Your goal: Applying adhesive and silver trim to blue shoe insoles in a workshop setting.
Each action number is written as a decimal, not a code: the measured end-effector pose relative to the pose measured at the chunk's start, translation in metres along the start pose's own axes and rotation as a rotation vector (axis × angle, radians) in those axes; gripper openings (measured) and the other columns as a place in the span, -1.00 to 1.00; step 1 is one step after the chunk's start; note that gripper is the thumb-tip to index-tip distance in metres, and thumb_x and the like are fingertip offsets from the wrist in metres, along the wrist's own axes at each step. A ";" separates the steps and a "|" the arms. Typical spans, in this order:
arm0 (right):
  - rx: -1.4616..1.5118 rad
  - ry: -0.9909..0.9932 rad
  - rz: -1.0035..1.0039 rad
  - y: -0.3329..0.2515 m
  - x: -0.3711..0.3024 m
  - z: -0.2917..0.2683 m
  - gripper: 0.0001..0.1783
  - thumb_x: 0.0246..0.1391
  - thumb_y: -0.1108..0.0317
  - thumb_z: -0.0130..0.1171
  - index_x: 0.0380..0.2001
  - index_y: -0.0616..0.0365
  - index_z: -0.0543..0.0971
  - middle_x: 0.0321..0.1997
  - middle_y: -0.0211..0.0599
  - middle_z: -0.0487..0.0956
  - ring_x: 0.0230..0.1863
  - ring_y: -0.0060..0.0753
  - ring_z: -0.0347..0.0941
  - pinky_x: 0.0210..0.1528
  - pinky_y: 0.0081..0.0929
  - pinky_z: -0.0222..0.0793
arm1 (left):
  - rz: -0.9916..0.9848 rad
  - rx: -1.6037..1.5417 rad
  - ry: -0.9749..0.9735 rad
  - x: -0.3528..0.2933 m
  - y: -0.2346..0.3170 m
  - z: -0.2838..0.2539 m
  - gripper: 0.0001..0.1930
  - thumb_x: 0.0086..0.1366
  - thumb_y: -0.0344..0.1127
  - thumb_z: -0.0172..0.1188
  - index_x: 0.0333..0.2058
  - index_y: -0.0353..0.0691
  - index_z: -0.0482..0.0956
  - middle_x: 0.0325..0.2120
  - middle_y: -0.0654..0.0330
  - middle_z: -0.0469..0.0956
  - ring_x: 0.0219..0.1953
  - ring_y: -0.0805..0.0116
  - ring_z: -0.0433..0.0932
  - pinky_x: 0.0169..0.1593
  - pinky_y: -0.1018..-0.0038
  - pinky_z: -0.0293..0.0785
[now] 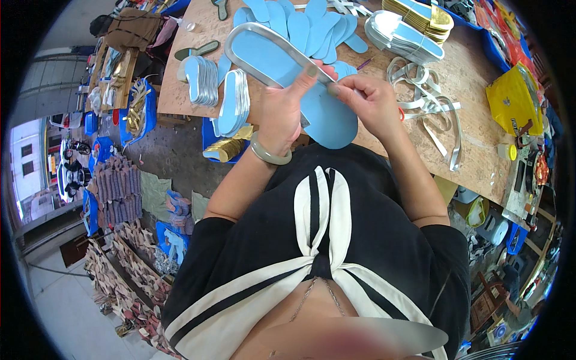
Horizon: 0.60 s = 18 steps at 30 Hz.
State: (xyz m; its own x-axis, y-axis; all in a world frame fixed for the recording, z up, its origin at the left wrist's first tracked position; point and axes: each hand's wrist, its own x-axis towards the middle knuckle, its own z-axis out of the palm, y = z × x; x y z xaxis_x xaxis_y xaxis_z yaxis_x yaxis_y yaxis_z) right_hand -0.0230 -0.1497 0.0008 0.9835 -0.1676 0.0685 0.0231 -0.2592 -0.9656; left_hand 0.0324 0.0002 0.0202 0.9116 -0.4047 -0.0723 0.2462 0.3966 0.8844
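My left hand (281, 114) grips a light-blue insole (331, 119) by its middle, with the thumb on top. Along the insole's far part runs a silver strip (264, 28), wrapped round the rounded toe edge. The nearer rounded end shows plain blue, without a strip at its rim. At the insole's right edge, my right hand (369, 102) pinches the strip between thumb and forefinger. Its other fingers curl in. Both hands are over the table's near edge, just in front of my body.
Loose blue insoles (306, 30) fan across the wooden table (474, 150). Silver-edged insole stacks (201, 81) stand at left; a tied stack (402, 42) lies back right. Coiled pale strips (420, 90), a brush (201, 50) and a yellow bag (515, 99) are also there.
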 end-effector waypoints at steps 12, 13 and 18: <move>0.527 -0.058 0.056 0.038 0.015 0.010 -0.79 0.00 0.26 0.24 -0.35 0.17 0.66 -0.48 -0.52 0.57 -0.44 -0.73 0.40 -0.40 -0.68 0.31 | -0.011 0.158 -0.387 0.020 -0.013 -0.028 -0.69 0.29 -0.32 0.06 -0.03 -0.34 0.44 -0.12 0.11 0.52 -0.06 0.35 0.48 0.04 0.43 0.39; 0.540 -0.054 0.031 0.043 0.019 0.005 -0.79 0.00 0.26 0.24 -0.35 0.17 0.66 -0.48 -0.52 0.57 -0.44 -0.73 0.40 -0.40 -0.68 0.31 | 0.024 0.256 -0.490 0.020 -0.016 -0.029 -0.67 0.32 -0.31 0.01 0.01 -0.33 0.41 -0.05 0.12 0.49 0.01 0.35 0.43 0.10 0.42 0.34; 0.515 -0.333 0.379 0.073 0.041 -0.024 -0.69 0.03 0.26 0.21 -0.12 0.04 0.59 -0.46 -0.61 0.52 -0.54 -0.79 0.29 -0.46 -0.75 0.20 | -0.187 0.118 -0.440 0.029 -0.024 -0.038 -0.62 0.34 -0.31 -0.05 0.09 -0.32 0.32 0.02 0.13 0.43 0.06 0.34 0.39 0.15 0.41 0.28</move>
State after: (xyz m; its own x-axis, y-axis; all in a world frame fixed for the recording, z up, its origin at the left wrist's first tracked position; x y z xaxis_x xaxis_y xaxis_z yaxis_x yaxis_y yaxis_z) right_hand 0.0145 -0.1987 -0.0610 0.9411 0.1634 -0.2960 -0.3301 0.2543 -0.9091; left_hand 0.0655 0.0101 -0.0201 0.6234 -0.7800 -0.0553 0.3300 0.1983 0.9229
